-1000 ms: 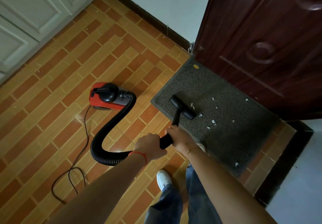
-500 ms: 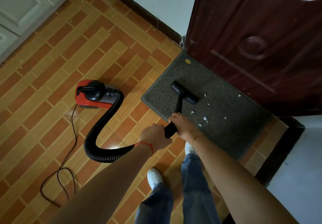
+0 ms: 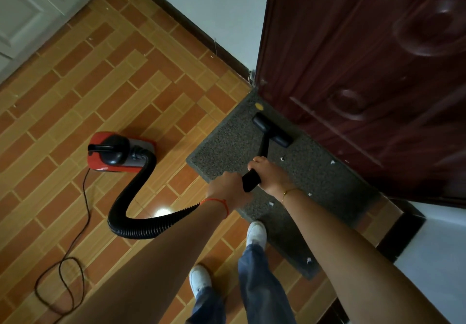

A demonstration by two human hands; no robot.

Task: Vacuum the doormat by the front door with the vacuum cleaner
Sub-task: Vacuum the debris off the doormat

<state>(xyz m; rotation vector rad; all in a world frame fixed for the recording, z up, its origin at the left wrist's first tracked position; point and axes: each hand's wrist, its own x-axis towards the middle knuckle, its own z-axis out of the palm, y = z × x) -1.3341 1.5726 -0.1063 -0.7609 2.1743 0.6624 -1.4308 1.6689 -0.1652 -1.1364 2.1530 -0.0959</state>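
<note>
- Doormat (image 3: 227, 144) lay flat on the tiled floor (image 3: 75, 91), its long edge against the dark front door (image 3: 365, 71).
- Vacuum nozzle (image 3: 272, 130) rested on the mat's far end, near the door and just beside a small yellow spot (image 3: 259, 106).
- Both hands held the black wand (image 3: 251, 179): left hand (image 3: 227, 187) lower, fingers wrapped around the grip; right hand (image 3: 271, 174) higher, fingers curled around it.
- Red vacuum cleaner (image 3: 118, 152) sat on the floor left of the mat, hose (image 3: 141, 225) looping to the wand, cord (image 3: 63, 268) trailing.
- Judgement: task partly done. Mat's left portion looked free of debris; white scraps (image 3: 332, 162) remained in the middle and the near right end.
- Remaining: passes over the right half and the near corner.
</note>
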